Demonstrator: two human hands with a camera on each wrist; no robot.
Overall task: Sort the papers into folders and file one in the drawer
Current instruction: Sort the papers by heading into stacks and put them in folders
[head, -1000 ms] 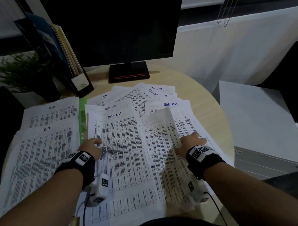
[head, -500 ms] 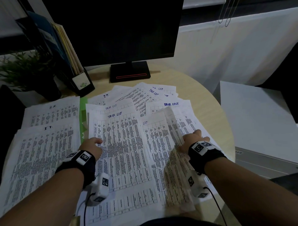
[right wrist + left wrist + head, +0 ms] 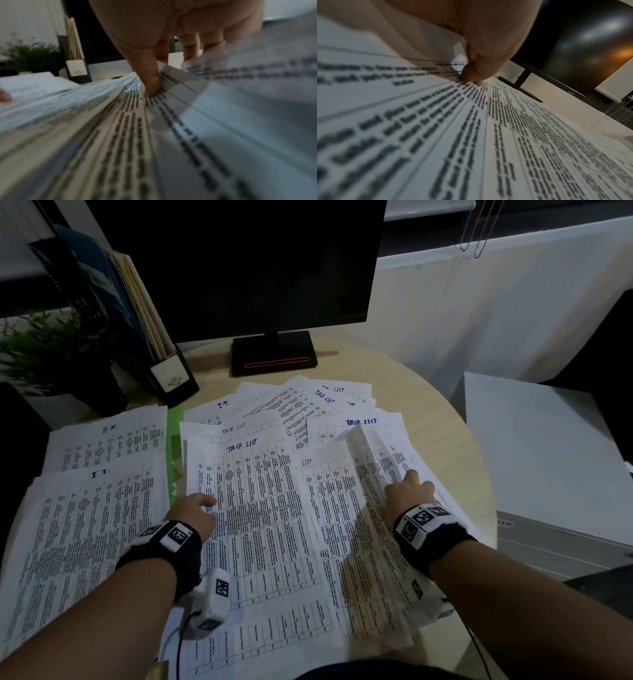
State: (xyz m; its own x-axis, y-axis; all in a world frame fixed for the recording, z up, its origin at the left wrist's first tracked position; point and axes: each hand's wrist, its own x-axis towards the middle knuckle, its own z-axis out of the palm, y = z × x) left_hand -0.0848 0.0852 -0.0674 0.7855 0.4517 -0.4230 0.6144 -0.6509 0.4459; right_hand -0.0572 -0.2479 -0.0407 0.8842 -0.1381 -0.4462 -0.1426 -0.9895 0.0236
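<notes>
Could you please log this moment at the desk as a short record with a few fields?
Setting: round wooden table with a dark monitor at the back
Papers: printed sheets fanned out, headed TASK LIST, IT and HR
Left hand: rests on the left edge of the front TASK LIST sheet
Right hand: pinches the lifted sheet, its right edge raised off the pile
Folder: green edge showing between the piles

Both forearms were bare, with no sleeves in view. Each wrist wore a wide black fabric band point(image 3: 178, 546) carrying white square tags printed with black block-pattern markers. A small white camera housing point(image 3: 214, 599) with similar markers hung below the left band, trailing a thin black cable point(image 3: 180, 642). The right band point(image 3: 428, 529) trailed a similar cable.
</notes>
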